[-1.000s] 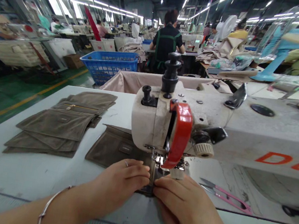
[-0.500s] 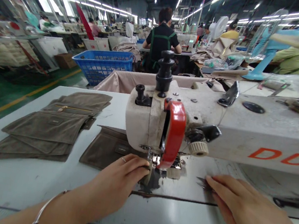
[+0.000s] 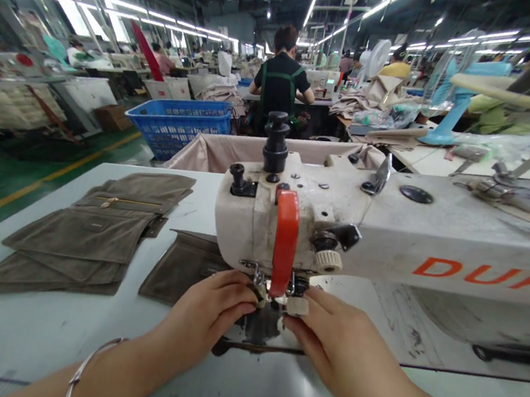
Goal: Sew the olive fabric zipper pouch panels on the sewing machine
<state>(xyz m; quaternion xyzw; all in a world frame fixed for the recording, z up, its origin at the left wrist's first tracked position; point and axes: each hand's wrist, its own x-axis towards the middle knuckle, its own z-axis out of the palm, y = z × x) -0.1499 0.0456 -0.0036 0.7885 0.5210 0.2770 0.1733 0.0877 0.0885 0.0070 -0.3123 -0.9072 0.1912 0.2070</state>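
Note:
My left hand lies with curled fingers on a brown fabric piece at the needle of a white sewing machine. My right hand is just right of the presser foot, its fingertips pinched together under the red guard. What those fingertips hold is hidden. A dark bit of material sits between the two hands under the needle. A thin bangle is on my left wrist.
A stack of brown fabric pieces, one with a zipper, lies on the left of the white table. Behind it stand a blue basket and a beige cloth bin. A person in black sits at the station ahead, facing away.
My right hand went right to the pink snips on the table, then came back to the presser foot. The snips no longer show. My left hand stayed on the fabric.

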